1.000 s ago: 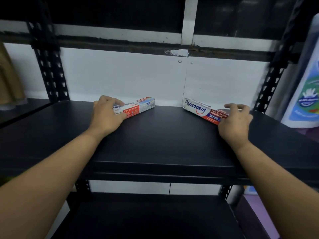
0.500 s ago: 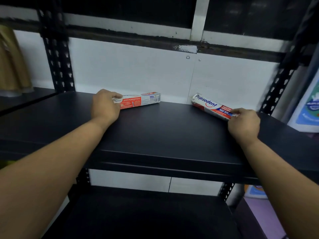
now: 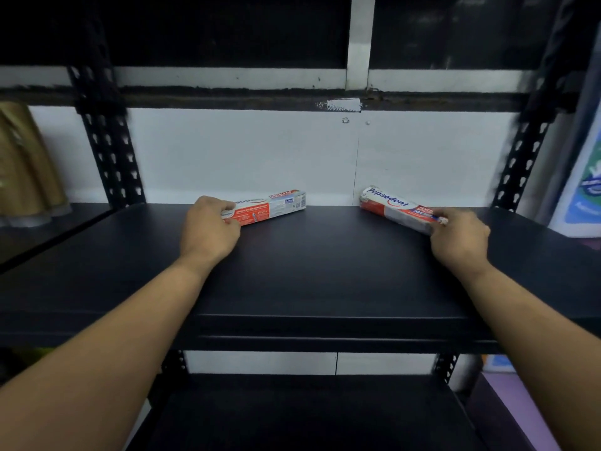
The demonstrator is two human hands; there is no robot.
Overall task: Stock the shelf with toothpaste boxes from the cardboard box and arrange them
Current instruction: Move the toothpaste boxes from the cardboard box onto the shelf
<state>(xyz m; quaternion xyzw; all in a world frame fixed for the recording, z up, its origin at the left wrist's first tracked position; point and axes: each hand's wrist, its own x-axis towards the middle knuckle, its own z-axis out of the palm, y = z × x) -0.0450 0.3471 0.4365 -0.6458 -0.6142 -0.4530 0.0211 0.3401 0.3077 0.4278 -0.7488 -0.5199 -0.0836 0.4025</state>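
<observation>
Arranging step: left grip [image 3: 208,232] curled round the end of one toothpaste box [image 3: 273,208], centre-left of frame, right grip [image 3: 458,242] round a second toothpaste box [image 3: 393,206], centre-right, both lying far back on the shelf [image 3: 325,271]. The next move probably calls for squaring them (the second lies askew)

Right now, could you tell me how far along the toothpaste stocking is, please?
Barely started: two boxes are at the back of the shelf. The left hand grips the left box, the right hand grips the right box, which sits askew. Left: straightening it and adding more; the cardboard box is out of view.
</observation>
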